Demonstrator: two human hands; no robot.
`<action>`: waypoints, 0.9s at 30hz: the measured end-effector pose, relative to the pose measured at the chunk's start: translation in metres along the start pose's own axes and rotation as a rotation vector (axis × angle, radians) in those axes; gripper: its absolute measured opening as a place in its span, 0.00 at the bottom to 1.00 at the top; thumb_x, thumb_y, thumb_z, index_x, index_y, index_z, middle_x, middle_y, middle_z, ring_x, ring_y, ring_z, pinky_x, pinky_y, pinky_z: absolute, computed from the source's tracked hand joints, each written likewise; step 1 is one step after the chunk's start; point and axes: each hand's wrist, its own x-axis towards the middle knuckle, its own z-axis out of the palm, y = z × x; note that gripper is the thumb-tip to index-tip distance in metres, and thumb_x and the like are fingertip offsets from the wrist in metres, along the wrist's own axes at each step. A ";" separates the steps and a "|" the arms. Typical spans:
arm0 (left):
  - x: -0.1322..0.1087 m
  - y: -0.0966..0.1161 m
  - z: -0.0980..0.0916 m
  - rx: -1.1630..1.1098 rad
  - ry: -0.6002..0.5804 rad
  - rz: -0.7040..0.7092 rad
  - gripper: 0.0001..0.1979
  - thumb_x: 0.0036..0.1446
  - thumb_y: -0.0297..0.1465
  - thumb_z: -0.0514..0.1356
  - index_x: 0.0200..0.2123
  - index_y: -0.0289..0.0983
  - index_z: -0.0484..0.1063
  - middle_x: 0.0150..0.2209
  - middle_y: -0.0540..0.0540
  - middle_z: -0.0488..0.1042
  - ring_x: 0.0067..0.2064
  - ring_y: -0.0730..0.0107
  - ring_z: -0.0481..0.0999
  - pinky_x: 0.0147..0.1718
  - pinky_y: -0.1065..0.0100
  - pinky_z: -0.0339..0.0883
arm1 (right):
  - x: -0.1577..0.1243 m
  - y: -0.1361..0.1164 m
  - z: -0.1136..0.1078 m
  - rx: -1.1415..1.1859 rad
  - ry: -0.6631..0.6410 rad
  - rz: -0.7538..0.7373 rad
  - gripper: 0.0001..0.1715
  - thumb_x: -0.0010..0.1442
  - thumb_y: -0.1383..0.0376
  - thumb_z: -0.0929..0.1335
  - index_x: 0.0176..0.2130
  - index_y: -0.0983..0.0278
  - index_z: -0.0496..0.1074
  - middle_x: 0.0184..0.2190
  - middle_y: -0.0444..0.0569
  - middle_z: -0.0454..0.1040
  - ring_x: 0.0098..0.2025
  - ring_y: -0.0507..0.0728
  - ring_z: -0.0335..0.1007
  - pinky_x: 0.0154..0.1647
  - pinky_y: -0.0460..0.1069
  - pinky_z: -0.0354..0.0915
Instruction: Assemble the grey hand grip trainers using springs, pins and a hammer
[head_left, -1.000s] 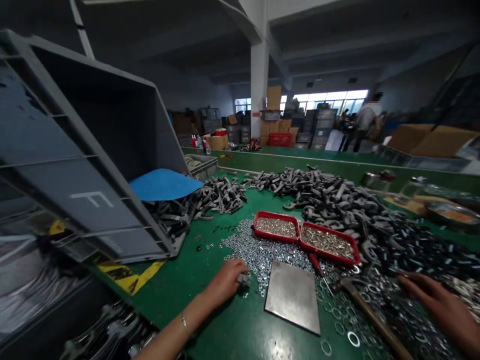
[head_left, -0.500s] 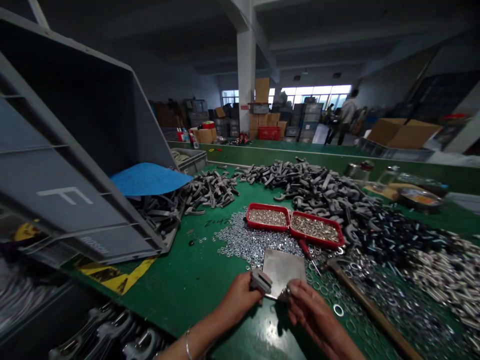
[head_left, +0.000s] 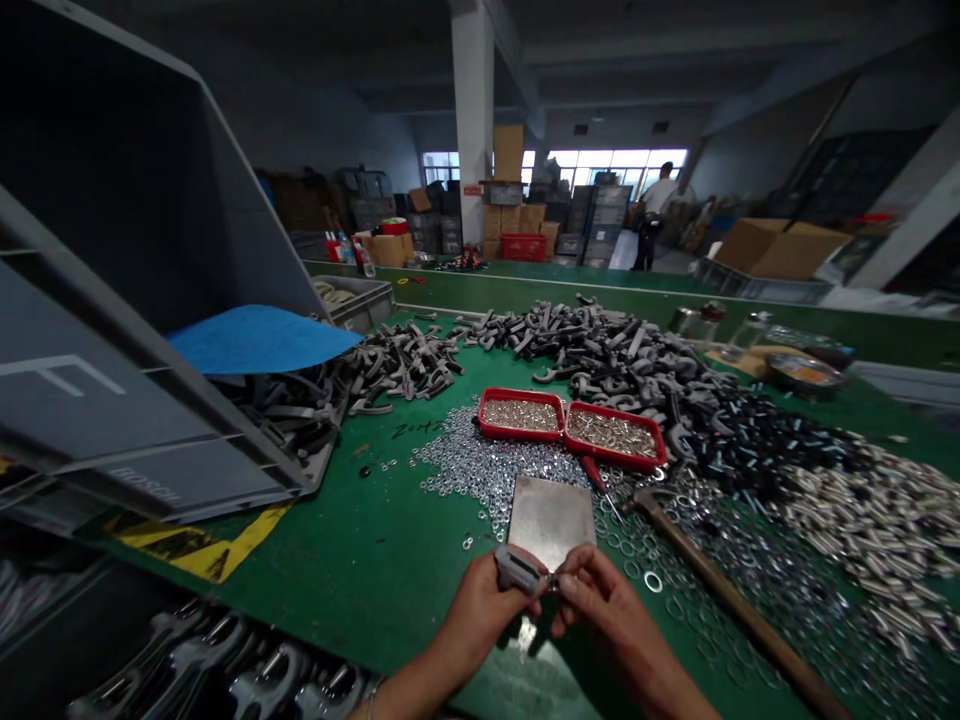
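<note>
My left hand (head_left: 484,610) is closed around a grey clamp-like part (head_left: 517,568), just in front of a square metal plate (head_left: 551,515) on the green bench. Fingers of my right hand (head_left: 600,600) pinch a small shiny metal piece (head_left: 553,580) against the end of the grey part; its exact kind is too small to make out. Both hands meet over the plate's near edge. Beyond the plate spread many small nuts (head_left: 480,470), beside two red trays (head_left: 521,434) of tiny metal pieces.
A hammer (head_left: 739,600) and a red-handled screwdriver (head_left: 600,478) lie right of the plate among loose rings (head_left: 653,581). Grey parts (head_left: 615,350) and metal sleeves (head_left: 862,530) are heaped behind and to the right. A tipped grey crate (head_left: 187,480) stands left. A person (head_left: 656,215) stands far back.
My right hand has come left to my left hand, bringing the small metal piece to the grey part. The view has shifted slightly, and the person in the background has turned.
</note>
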 end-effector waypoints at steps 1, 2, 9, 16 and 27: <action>-0.001 0.000 0.000 -0.003 -0.004 -0.001 0.14 0.50 0.37 0.67 0.34 0.32 0.76 0.23 0.48 0.74 0.25 0.72 0.72 0.25 0.73 0.63 | 0.001 0.001 -0.002 -0.011 0.003 0.001 0.12 0.62 0.58 0.71 0.36 0.62 0.67 0.28 0.42 0.73 0.29 0.52 0.71 0.34 0.49 0.64; -0.002 0.000 -0.001 -0.007 -0.019 -0.006 0.13 0.50 0.37 0.67 0.34 0.32 0.76 0.23 0.48 0.74 0.25 0.72 0.73 0.25 0.73 0.63 | 0.001 0.002 -0.003 -0.014 0.009 0.003 0.12 0.62 0.58 0.71 0.36 0.62 0.67 0.28 0.42 0.72 0.29 0.52 0.71 0.34 0.49 0.64; -0.003 -0.004 -0.003 0.032 0.035 -0.004 0.09 0.48 0.31 0.66 0.33 0.33 0.77 0.24 0.48 0.76 0.26 0.72 0.73 0.26 0.73 0.63 | -0.004 0.005 -0.008 0.020 0.028 0.025 0.13 0.60 0.58 0.72 0.40 0.61 0.68 0.30 0.41 0.73 0.31 0.52 0.72 0.36 0.48 0.64; -0.001 -0.008 -0.003 -0.006 -0.015 -0.001 0.08 0.48 0.30 0.65 0.34 0.33 0.77 0.24 0.49 0.75 0.25 0.73 0.73 0.24 0.74 0.62 | 0.002 0.006 -0.010 -0.090 0.035 0.009 0.13 0.58 0.59 0.74 0.38 0.62 0.69 0.31 0.45 0.78 0.31 0.54 0.75 0.34 0.48 0.65; -0.005 -0.022 -0.019 0.260 -0.141 0.082 0.15 0.45 0.22 0.61 0.40 0.36 0.74 0.36 0.48 0.75 0.36 0.69 0.73 0.36 0.70 0.64 | -0.001 0.003 -0.024 -0.108 0.107 0.131 0.21 0.55 0.57 0.75 0.46 0.64 0.74 0.35 0.47 0.76 0.37 0.56 0.74 0.41 0.50 0.68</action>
